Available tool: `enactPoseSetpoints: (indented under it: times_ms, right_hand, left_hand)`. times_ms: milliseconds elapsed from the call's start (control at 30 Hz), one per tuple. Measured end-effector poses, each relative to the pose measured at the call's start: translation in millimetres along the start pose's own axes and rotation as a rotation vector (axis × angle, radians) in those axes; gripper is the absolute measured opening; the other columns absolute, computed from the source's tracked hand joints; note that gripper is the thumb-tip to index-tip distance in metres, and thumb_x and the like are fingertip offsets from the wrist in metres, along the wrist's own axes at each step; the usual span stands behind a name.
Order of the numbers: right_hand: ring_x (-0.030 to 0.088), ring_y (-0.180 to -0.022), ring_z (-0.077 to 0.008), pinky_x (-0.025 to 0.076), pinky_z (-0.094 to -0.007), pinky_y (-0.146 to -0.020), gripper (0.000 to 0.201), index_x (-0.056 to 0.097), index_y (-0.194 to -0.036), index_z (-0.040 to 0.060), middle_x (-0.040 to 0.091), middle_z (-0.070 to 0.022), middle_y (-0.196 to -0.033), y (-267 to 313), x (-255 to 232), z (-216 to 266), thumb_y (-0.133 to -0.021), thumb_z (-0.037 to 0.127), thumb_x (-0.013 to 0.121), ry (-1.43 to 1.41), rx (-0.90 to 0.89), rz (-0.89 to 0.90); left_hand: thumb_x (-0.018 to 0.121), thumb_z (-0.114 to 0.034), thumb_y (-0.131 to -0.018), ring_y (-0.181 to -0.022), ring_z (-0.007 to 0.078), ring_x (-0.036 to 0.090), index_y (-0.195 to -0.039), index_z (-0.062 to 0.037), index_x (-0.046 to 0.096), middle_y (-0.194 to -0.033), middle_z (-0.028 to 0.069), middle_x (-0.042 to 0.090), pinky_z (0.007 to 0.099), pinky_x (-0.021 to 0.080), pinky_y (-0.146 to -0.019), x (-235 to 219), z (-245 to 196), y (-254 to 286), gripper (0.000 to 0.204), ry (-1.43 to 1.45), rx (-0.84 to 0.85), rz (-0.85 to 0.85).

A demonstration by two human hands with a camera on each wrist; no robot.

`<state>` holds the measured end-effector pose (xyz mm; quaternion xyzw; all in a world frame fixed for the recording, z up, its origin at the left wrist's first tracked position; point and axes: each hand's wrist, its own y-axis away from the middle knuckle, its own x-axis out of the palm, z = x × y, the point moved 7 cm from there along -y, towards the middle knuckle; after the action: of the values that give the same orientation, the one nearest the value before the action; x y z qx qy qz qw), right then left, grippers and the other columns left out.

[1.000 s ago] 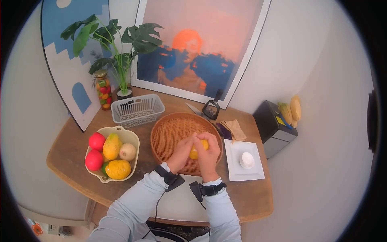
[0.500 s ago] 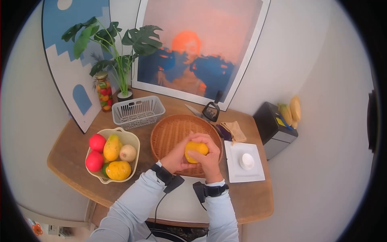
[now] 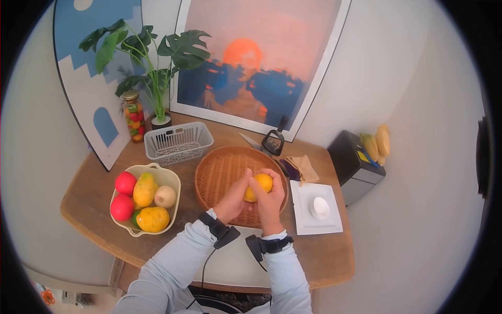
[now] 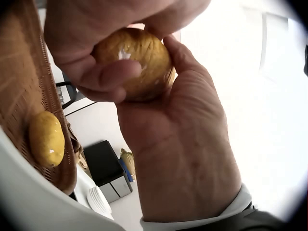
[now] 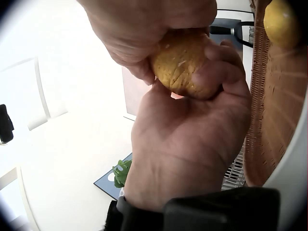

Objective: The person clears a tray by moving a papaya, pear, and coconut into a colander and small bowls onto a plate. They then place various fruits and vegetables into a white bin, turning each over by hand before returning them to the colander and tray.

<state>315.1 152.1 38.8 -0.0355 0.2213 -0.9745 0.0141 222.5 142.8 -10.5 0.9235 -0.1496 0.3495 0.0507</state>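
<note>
Both hands hold one round yellow fruit above the near right part of the round wicker tray. My left hand cups it from the left, while the right hand curls its fingers round the right side. In the left wrist view the wrinkled yellow skin of the fruit shows between the palms and fingers; the right wrist view shows the same fruit gripped from both sides. A second yellow fruit lies in the tray, hidden in the head view.
Left of the tray, a cream basket holds red, yellow and pale produce. Behind stand a grey basket, a jar and a plant. A knife, a peeler-like black tool, cloths and a white plate are at the right.
Compared with half a second ago, the hands have moved slightly up and turned the fruit between them. The right thumb no longer lies across its front. The fruit stays held by both hands.
</note>
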Motion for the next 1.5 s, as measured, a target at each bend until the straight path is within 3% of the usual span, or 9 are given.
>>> enactPoseSetpoints:
  times_ms: [200, 400, 600, 800, 1000, 1100, 1300, 1400, 1500]
  right_hand:
    - [0.061, -0.094, -0.0165, 0.049, -0.0283, -0.083, 0.032, 0.063, -0.111, 0.0044, 0.063, -0.007, -0.104, 2, 12, 33, -0.082, 0.012, 0.076, -0.058, -0.178, 0.32]
    - [0.062, -0.098, -0.019, 0.049, -0.0303, -0.085, 0.029, 0.064, -0.106, 0.0041, 0.064, -0.0079, -0.106, 0, -2, 14, -0.08, 0.008, 0.074, 0.07, -0.027, -0.071]
    - [0.062, -0.092, -0.0252, 0.05, -0.0335, -0.082, 0.028, 0.063, -0.105, 0.0019, 0.063, -0.011, -0.101, 8, 14, 56, -0.082, 0.011, 0.076, 0.259, -0.546, 0.219]
    - [0.062, -0.1, -0.0255, 0.048, -0.0335, -0.089, 0.025, 0.065, -0.102, 0.003, 0.063, -0.0119, -0.105, 3, 2, 17, -0.081, 0.01, 0.076, 0.224, -0.174, -0.005]
    - [0.061, -0.103, -0.0258, 0.048, -0.0338, -0.091, 0.025, 0.064, -0.106, 0.0016, 0.063, -0.0125, -0.107, 5, 12, 45, -0.083, 0.009, 0.073, 0.215, -0.447, 0.144]
    - [0.061, -0.107, -0.0272, 0.047, -0.0335, -0.094, 0.025, 0.065, -0.105, 0.0025, 0.063, -0.0135, -0.112, -3, -6, -4, -0.082, 0.008, 0.073, 0.011, -0.045, -0.051]
    - [0.061, -0.102, -0.0268, 0.048, -0.034, -0.09, 0.026, 0.061, -0.109, 0.002, 0.061, -0.0135, -0.11, 11, 22, 52, -0.086, 0.009, 0.071, 0.297, -0.54, 0.214]
    - [0.06, -0.102, -0.0276, 0.047, -0.0351, -0.089, 0.021, 0.063, -0.105, 0.003, 0.062, -0.014, -0.109, 5, 7, 19, -0.086, 0.011, 0.07, 0.134, -0.181, 0.008]
    - [0.06, -0.104, -0.0279, 0.047, -0.0344, -0.09, 0.019, 0.064, -0.102, 0.0029, 0.062, -0.014, -0.108, 5, 8, 31, -0.087, 0.013, 0.07, 0.269, -0.3, 0.064]
  left_hand:
    - [0.033, -0.068, -0.099, -0.101, 0.013, 0.063, -0.125, -0.0165, 0.054, -0.112, 0.0023, 0.061, 0.0291, 0.055, -0.077, 14, -17, 21, 0.061, -0.022, -0.122, -0.169]
    - [0.03, -0.067, -0.101, -0.108, 0.0126, 0.061, -0.13, -0.0178, 0.051, -0.117, 0.0032, 0.059, 0.0294, 0.056, -0.077, -3, 3, 0, 0.061, -0.207, -0.042, 0.018]
    - [0.033, -0.06, -0.103, -0.091, 0.0109, 0.065, -0.125, -0.011, 0.054, -0.111, 0.0025, 0.06, 0.0255, 0.056, -0.065, 6, -7, 7, 0.057, -0.04, -0.004, 0.002]
    - [0.035, -0.062, -0.102, -0.103, 0.0145, 0.062, -0.127, -0.0124, 0.053, -0.117, 0.0052, 0.06, 0.0323, 0.055, -0.081, -17, 5, -10, 0.059, -0.156, 0.164, -0.198]
    - [0.039, -0.062, -0.101, -0.107, 0.0174, 0.064, -0.129, -0.0157, 0.053, -0.12, 0.0052, 0.061, 0.033, 0.056, -0.083, -5, -5, 3, 0.056, 0.091, -0.057, -0.071]
    - [0.042, -0.06, -0.101, -0.103, 0.0164, 0.065, -0.128, -0.015, 0.054, -0.119, 0.0055, 0.061, 0.0305, 0.057, -0.079, -2, -8, -2, 0.054, -0.046, 0.134, -0.108]
    - [0.044, -0.055, -0.102, -0.096, 0.0144, 0.065, -0.12, -0.013, 0.056, -0.112, 0.0046, 0.062, 0.0258, 0.055, -0.067, -15, -9, 3, 0.047, 0.058, 0.021, -0.107]
    - [0.045, -0.055, -0.101, -0.094, 0.0122, 0.064, -0.119, -0.0149, 0.056, -0.109, 0.0024, 0.062, 0.025, 0.054, -0.067, -13, -12, 1, 0.045, -0.097, 0.162, -0.2]
    - [0.048, -0.055, -0.101, -0.092, 0.0097, 0.063, -0.118, -0.0159, 0.056, -0.107, 0.0017, 0.06, 0.0248, 0.055, -0.071, -5, -21, 14, 0.043, -0.194, 0.152, -0.306]
